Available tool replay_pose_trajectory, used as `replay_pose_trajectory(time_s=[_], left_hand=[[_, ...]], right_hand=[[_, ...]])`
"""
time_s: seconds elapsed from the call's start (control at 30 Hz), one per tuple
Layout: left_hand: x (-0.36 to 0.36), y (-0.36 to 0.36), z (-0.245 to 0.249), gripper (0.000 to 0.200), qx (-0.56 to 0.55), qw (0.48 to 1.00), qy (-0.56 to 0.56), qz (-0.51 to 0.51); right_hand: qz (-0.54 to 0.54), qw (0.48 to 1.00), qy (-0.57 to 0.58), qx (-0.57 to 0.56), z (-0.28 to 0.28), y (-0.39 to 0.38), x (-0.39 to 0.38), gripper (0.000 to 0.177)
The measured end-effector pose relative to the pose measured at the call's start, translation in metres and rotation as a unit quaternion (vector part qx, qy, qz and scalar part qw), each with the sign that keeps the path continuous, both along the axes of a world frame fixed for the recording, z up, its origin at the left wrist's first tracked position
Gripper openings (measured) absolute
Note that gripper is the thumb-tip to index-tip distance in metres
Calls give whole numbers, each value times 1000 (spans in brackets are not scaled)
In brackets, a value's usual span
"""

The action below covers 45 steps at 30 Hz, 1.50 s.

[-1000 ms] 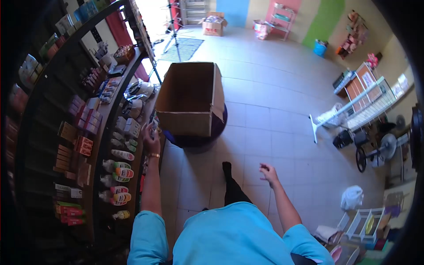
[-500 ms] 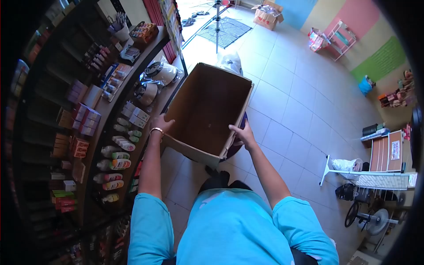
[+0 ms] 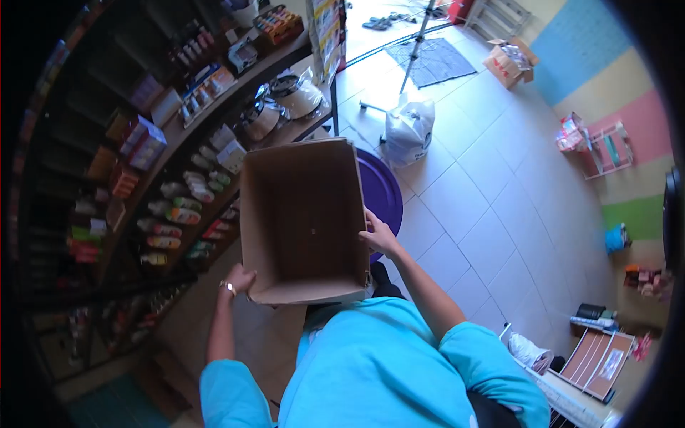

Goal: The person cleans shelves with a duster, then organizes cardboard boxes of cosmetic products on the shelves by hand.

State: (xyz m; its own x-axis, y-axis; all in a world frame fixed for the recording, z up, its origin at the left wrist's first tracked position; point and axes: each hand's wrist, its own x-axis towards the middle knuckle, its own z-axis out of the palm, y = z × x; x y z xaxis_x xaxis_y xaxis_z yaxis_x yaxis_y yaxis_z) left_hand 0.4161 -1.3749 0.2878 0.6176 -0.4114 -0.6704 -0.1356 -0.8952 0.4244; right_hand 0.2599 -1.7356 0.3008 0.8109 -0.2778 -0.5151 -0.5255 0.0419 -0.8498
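An open-topped cardboard box [image 3: 303, 291] is held in front of my body, its dark inside facing me, with a tiny pale speck at the bottom. My left hand [image 3: 240, 278] grips its near left corner; a bracelet circles that wrist. On the opposite side, my right hand [image 3: 378, 234] is closed on the right wall, thumb over the rim. Behind and partly under the box shows a round purple surface [image 3: 382, 191], mostly hidden.
Shelves [image 3: 214, 93] packed with bottles and small boxes curve along my left. A white plastic bag [image 3: 409, 133] stands beyond the box by a metal pole [image 3: 416, 50]. Another carton [image 3: 510, 63] sits near the doorway. A white rack [image 3: 596, 364] is at lower right.
The box has come closer to my body and turned, and both hands have moved with it. More of the purple surface and the white bag shows. My view has swung left.
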Motion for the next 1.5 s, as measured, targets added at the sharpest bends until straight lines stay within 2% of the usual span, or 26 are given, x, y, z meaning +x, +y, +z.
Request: replay_pose_trajectory(time_s=[0.1, 0.17, 0.3, 0.47, 0.53, 0.6, 0.67, 0.7, 0.8, 0.9, 1.0, 1.1, 1.13, 1.2, 1.27, 1.3, 1.33, 1.4, 1.5], left_hand=[[-96, 23, 19, 27, -33, 992, -22, 121], [-161, 31, 29, 25, -50, 964, -39, 260], [-278, 33, 52, 25, 9, 915, -68, 396], [-415, 16, 63, 25, 31, 815, -44, 576], [-483, 17, 37, 25, -34, 770, -96, 630], [-524, 0, 44, 25, -58, 748, -113, 651], [-576, -5, 25, 27, -137, 686, -142, 700], [-588, -10, 32, 29, -89, 675, -112, 724], [-648, -5, 1, 31, -16, 747, -162, 644], [-688, 3, -26, 31, -17, 738, -165, 654], [-717, 22, -39, 31, -33, 724, -142, 674], [-726, 43, -45, 30, -58, 711, -127, 689], [-726, 50, -44, 30, -69, 700, -120, 701], [-720, 60, -42, 29, -109, 644, -99, 751], [-710, 66, -40, 29, -175, 536, -71, 823], [-701, 69, -40, 28, -206, 478, -59, 852], [-693, 72, -40, 28, -227, 432, -49, 872], [-679, 76, -43, 27, -233, 398, -41, 886], [-666, 79, -59, 26, -217, 398, -44, 890]], right_hand=[[120, 992, -25, -20, -8, 1, -2, 72], [189, 979, -63, -36, -15, 9, -6, 71], [310, 949, -59, -19, -5, 36, -13, 69], [480, 866, -118, -82, 9, 91, -30, 64], [551, 818, -133, -97, 14, 115, -41, 64], [621, 761, -154, -106, 12, 140, -57, 64], [671, 711, -171, -122, 6, 167, -77, 64], [691, 689, -176, -129, 4, 181, -88, 64], [714, 667, -152, -152, 0, 226, -120, 56], [728, 651, -158, -143, 9, 265, -148, 52], [697, 676, -221, -92, -5, 287, -168, 49], [686, 697, -205, -35, -24, 295, -184, 47], [670, 730, -131, 28, -26, 296, -187, 48], [615, 773, 17, 152, -27, 293, -190, 49], [456, 860, 107, 202, -53, 283, -190, 46], [368, 889, 150, 226, -70, 276, -189, 45], [336, 903, 168, 209, -83, 266, -185, 42], [269, 924, 209, 174, -114, 236, -175, 37], [190, 947, 223, 131, -163, 181, -169, 32]])
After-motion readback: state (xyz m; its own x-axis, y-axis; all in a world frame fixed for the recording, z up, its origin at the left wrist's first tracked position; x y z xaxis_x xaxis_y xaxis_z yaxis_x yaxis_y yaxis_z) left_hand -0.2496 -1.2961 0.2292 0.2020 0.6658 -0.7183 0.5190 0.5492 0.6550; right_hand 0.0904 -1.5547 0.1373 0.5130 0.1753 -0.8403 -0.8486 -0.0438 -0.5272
